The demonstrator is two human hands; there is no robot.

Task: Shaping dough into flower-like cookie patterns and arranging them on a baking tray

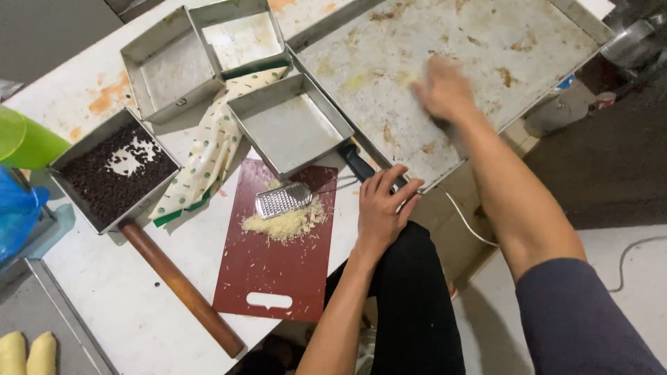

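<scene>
Head view, one frame.

Right hand (445, 90): upper centre-right of the frame, lying on the large stained metal tray (528, 42). The hand is motion-blurred; fingers look loosely spread and flat against the tray surface. Cannot tell whether anything sits under the palm. Forearm runs down to the lower right, ending in a grey-blue sleeve (583, 319).

Left hand (383, 205): centre of the frame, fingers open and splayed, fingertips resting at the near edge of the large tray, just beside a black handle (358, 163). It grips nothing.

Left of that hand: a dark red cutting board (274, 271) with a small metal grater (283, 199) lying on it, touching a heap of pale shreds (286, 223) (kind of food not clear).

Above the board, a square metal pan (292, 125) overlaps its top edge. Two more square pans stand in the upper left, one nearer the left (170, 66) and one behind it (240, 31). A patterned cloth (208, 156) lies between them.

Left edge: a pan of small dark grains (111, 173) with a bare patch in the middle. A wooden rolling pin (180, 285) lies slanted below it on the white table (125, 319). A green cup (24, 142) is at the far left.
</scene>
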